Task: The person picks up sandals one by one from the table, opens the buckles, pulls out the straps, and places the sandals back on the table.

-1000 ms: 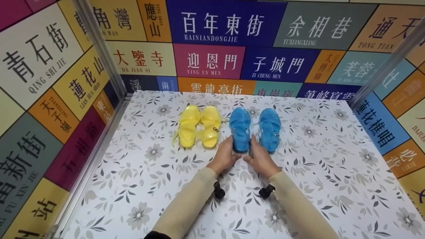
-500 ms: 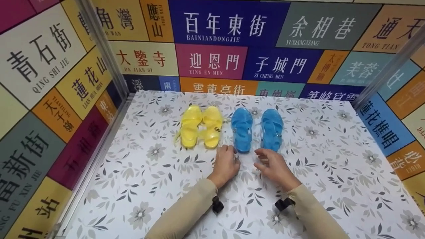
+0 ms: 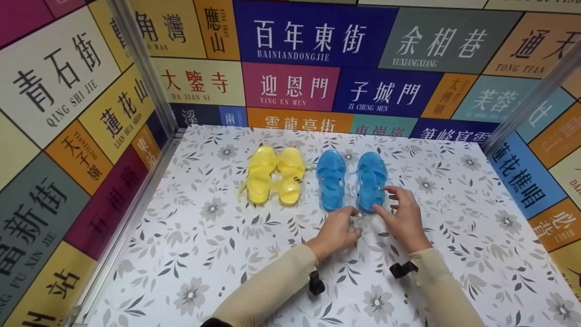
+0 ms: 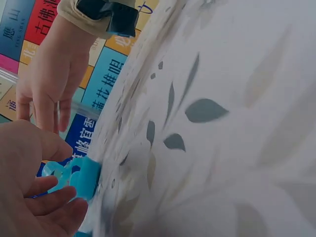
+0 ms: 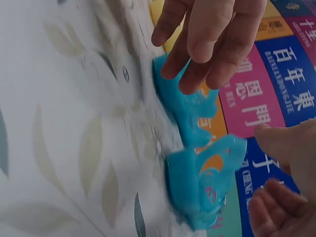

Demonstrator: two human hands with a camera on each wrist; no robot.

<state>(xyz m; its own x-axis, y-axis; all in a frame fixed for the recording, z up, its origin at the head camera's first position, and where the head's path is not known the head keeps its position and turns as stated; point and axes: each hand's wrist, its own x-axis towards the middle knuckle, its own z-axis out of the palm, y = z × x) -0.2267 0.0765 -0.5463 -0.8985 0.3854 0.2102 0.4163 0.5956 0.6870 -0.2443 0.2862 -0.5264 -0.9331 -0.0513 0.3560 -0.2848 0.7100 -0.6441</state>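
Observation:
Two blue jelly sandals stand side by side, toes towards the back wall: the left blue sandal (image 3: 331,181) and the right blue sandal (image 3: 370,177). My left hand (image 3: 337,232) hovers just behind their heels, fingers loosely bent, holding nothing. At the right blue sandal's outer side is my right hand (image 3: 404,219), its thumb near the heel and its fingers near the buckle. In the right wrist view, a gap shows between my right hand (image 5: 289,163) and the sandal's heel (image 5: 182,182). A pair of yellow sandals (image 3: 289,177) sits left of the blue pair.
A white floral sheet (image 3: 181,272) covers the surface. Walls of coloured panels (image 3: 308,32) with lettering close in the back and both sides. A metal corner post (image 3: 143,68) rises at the back left, and a metal strip runs along the left edge.
Both hands have let go of the left blue sandal and moved right. My right hand has gone round to the outer side of the right blue sandal. The sandals stay in place.

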